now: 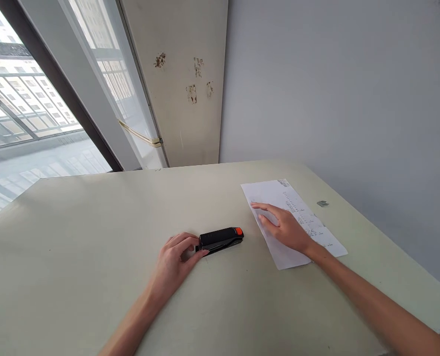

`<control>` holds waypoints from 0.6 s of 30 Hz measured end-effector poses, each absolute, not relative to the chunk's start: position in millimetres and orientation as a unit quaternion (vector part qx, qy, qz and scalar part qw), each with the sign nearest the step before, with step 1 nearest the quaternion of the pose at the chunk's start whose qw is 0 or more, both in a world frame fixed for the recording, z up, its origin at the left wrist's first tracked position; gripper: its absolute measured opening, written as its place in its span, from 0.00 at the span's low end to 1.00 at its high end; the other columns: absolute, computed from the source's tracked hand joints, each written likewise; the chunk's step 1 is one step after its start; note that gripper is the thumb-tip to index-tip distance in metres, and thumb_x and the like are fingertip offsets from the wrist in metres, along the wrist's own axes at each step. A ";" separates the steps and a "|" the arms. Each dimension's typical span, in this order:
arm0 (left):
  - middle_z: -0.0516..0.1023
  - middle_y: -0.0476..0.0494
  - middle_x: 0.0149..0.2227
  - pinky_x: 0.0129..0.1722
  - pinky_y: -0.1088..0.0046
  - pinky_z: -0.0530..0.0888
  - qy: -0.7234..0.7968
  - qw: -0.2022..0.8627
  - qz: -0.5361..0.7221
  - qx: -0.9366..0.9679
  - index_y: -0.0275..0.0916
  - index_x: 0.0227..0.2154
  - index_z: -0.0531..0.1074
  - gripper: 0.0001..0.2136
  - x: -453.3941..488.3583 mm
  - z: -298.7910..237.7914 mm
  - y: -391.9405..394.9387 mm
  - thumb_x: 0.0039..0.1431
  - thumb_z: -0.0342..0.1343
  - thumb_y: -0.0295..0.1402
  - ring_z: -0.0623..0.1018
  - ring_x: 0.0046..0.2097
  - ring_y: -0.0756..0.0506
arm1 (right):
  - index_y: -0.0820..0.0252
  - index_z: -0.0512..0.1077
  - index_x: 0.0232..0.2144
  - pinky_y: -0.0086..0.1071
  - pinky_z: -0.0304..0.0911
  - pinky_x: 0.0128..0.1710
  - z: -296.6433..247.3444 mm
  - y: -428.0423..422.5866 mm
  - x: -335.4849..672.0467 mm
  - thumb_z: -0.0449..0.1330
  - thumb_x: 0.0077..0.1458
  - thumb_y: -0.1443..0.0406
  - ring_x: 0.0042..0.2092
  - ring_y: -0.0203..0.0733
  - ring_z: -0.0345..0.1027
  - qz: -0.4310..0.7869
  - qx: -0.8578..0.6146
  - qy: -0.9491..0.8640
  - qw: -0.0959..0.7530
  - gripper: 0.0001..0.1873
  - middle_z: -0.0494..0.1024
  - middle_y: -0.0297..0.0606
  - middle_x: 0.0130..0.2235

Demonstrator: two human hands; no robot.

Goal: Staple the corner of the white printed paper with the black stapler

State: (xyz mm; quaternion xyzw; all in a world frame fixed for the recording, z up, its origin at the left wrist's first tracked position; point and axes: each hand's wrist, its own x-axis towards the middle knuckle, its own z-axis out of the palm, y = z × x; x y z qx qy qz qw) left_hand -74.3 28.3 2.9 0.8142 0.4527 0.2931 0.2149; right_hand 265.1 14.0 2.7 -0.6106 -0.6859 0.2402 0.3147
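Observation:
A black stapler [220,238] with an orange-red patch at its right end lies on the pale table, slightly tilted in view. My left hand [178,254] grips its left end, thumb along the near side and fingers behind. To the right lies a white sheet of paper [266,190] with small dark print down its right part. Over this paper is my right hand [284,228], palm down, its fingers stretched toward the left edge and the thumb apart. Whether the fingertips press on the paper is hard to tell.
The pale table [93,257] runs back to a grey wall [334,89] and a stained cream panel [182,118]. A small greyish scrap [322,203] lies right of the paper. Windows with a railing outside [26,109] are at the left.

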 end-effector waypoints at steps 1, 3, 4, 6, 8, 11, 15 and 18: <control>0.80 0.45 0.37 0.41 0.65 0.76 0.453 0.215 0.295 0.814 0.44 0.35 0.77 0.14 -74.1 3.0 28.5 0.66 0.58 0.49 0.78 0.38 0.43 | 0.44 0.71 0.62 0.42 0.78 0.45 3.7 17.8 256.4 0.51 0.71 0.56 0.66 0.54 0.67 0.248 -0.604 -0.684 0.325 0.22 0.74 0.34 0.66; 0.80 0.46 0.37 0.40 0.65 0.76 0.452 0.216 0.295 0.814 0.44 0.35 0.77 0.14 -74.3 3.4 28.8 0.66 0.58 0.49 0.78 0.37 0.43 | 0.45 0.72 0.61 0.42 0.77 0.46 2.7 26.0 242.3 0.51 0.70 0.56 0.64 0.54 0.70 0.252 -0.599 -0.680 0.340 0.21 0.75 0.35 0.64; 0.80 0.46 0.37 0.41 0.65 0.76 0.452 0.217 0.294 0.814 0.44 0.35 0.77 0.14 -74.5 3.7 29.0 0.66 0.58 0.48 0.78 0.37 0.43 | 0.46 0.73 0.60 0.42 0.77 0.45 1.0 29.6 237.0 0.51 0.70 0.57 0.63 0.54 0.71 0.251 -0.598 -0.679 0.344 0.20 0.76 0.36 0.64; 0.80 0.46 0.37 0.41 0.65 0.76 0.453 0.220 0.287 0.815 0.44 0.35 0.77 0.13 -75.1 3.7 29.2 0.67 0.58 0.48 0.77 0.37 0.44 | 0.47 0.73 0.59 0.42 0.76 0.45 -3.8 34.4 229.6 0.52 0.69 0.57 0.60 0.52 0.73 0.249 -0.598 -0.677 0.350 0.20 0.78 0.37 0.62; 0.80 0.46 0.38 0.43 0.65 0.75 0.452 0.220 0.283 0.817 0.44 0.35 0.76 0.13 -75.6 2.7 29.7 0.67 0.57 0.48 0.77 0.37 0.44 | 0.48 0.73 0.58 0.42 0.76 0.44 -8.6 35.5 225.9 0.52 0.69 0.57 0.58 0.51 0.75 0.247 -0.598 -0.677 0.353 0.20 0.78 0.37 0.62; 0.80 0.47 0.38 0.43 0.65 0.75 0.448 0.217 0.283 0.820 0.44 0.34 0.75 0.13 -75.9 -0.1 31.4 0.67 0.58 0.47 0.76 0.36 0.45 | 0.48 0.72 0.58 0.43 0.75 0.46 -13.2 32.1 225.8 0.51 0.69 0.57 0.57 0.51 0.75 0.243 -0.600 -0.675 0.355 0.19 0.77 0.37 0.62; 0.79 0.49 0.37 0.42 0.66 0.74 0.450 0.219 0.275 0.821 0.44 0.34 0.75 0.12 -76.8 -4.1 34.4 0.67 0.58 0.47 0.76 0.35 0.46 | 0.46 0.72 0.57 0.44 0.72 0.53 -15.0 27.3 228.8 0.52 0.69 0.57 0.60 0.51 0.72 0.240 -0.604 -0.674 0.352 0.18 0.77 0.36 0.62; 0.78 0.48 0.36 0.42 0.67 0.74 0.453 0.219 0.274 0.819 0.45 0.36 0.76 0.12 -78.2 -6.4 36.1 0.67 0.58 0.47 0.76 0.36 0.45 | 0.46 0.72 0.57 0.44 0.72 0.54 -14.9 26.0 228.6 0.52 0.70 0.57 0.61 0.51 0.72 0.243 -0.612 -0.666 0.351 0.17 0.77 0.35 0.62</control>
